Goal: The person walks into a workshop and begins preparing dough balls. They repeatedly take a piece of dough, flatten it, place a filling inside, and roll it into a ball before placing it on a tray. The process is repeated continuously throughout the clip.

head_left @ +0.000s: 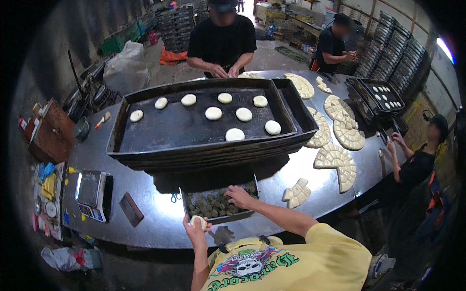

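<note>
Nine dough rounds (pixel 213 113) sit on the big black tray (pixel 145 140). The left hand (pixel 196 229) is raised at the table edge, fingers curled round one dough ball (pixel 198 221). The right hand (pixel 239 196) reaches forward into the filling tray (pixel 187 209), fingers bent down onto the dark balls (pixel 213 206).

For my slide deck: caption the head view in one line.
Left hand cups a dough ball while right hand reaches into the filling tray.
</note>
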`<action>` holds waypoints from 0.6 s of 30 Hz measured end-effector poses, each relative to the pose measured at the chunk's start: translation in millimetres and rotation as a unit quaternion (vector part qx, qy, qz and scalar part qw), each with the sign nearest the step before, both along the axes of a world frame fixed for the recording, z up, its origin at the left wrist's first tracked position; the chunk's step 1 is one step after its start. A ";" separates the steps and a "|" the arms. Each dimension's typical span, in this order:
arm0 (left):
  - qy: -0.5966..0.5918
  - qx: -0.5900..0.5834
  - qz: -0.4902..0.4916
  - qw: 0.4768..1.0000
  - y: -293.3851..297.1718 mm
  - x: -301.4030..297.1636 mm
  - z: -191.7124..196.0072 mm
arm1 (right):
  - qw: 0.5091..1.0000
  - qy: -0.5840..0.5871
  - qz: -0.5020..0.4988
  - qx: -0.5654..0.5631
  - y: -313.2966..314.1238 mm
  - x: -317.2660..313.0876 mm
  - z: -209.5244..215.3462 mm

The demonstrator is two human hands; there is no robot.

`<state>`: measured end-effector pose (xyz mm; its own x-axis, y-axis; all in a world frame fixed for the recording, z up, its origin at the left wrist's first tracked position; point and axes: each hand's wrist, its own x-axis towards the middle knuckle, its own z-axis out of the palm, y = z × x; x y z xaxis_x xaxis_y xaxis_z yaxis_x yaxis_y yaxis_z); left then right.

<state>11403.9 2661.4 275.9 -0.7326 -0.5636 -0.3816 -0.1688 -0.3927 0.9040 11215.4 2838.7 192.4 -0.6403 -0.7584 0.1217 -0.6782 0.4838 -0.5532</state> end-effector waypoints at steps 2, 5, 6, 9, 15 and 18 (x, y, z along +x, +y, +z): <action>0.024 0.049 0.015 0.998 -14.3 -8.5 -29.7 | 0.993 -0.053 -0.075 -0.068 -4.6 4.9 0.4; 0.016 0.135 -0.118 0.984 -31.1 -23.8 -42.5 | 0.963 -0.129 -0.125 -0.203 -13.4 29.0 36.5; -0.003 0.172 -0.148 0.974 -32.8 -30.5 -40.2 | 0.950 -0.150 -0.126 -0.244 -18.0 41.9 56.4; 0.011 0.269 -0.210 0.940 -28.0 -53.2 -26.5 | 0.948 -0.152 -0.110 -0.256 -38.7 69.4 74.7; -0.008 0.277 -0.229 0.933 -25.2 -79.0 -18.7 | 0.961 -0.019 -0.092 -0.262 -46.9 93.5 96.3; 0.029 0.253 -0.245 0.935 -18.5 -74.9 -33.4 | 0.951 0.095 -0.075 -0.286 -36.0 91.2 82.3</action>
<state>11329.0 2642.9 242.5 -0.8829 0.0877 -0.4613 -0.3979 -0.6613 0.6359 11306.6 2802.7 274.8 -0.6611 -0.4354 0.6110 -0.7393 0.2390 -0.6295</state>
